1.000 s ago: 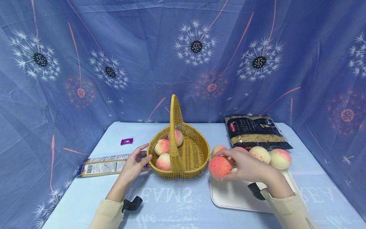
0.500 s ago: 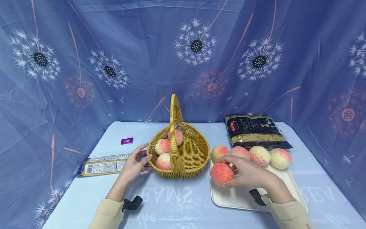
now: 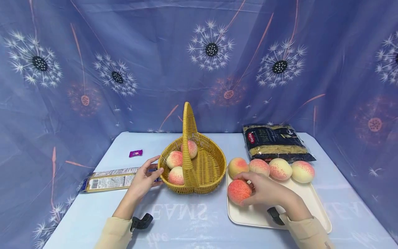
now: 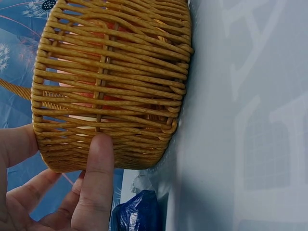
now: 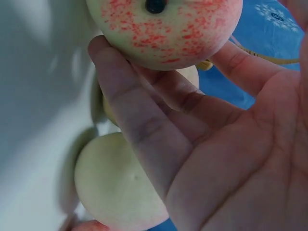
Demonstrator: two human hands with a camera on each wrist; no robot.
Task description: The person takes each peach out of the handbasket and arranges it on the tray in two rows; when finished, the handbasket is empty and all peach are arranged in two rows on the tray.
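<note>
Right hand (image 3: 264, 190) grips a peach (image 3: 238, 192) on the tray (image 3: 248, 216) (four more behind); left hand (image 3: 143, 177), fingers relaxed, touches the basket (image 3: 206, 166).

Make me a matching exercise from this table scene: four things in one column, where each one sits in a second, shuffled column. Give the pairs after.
Things
1. small purple candy wrapper
2. dark bag of dry pasta
3. reddest peach
4. woven yellow wicker basket

Places
A. at the white tray's near left corner, held by the right hand
B. at the back right of the table, behind the tray
C. alone on the blue cloth at the far left
D. mid-table, its rim touched by the left hand

Pairs: 1-C, 2-B, 3-A, 4-D
</note>
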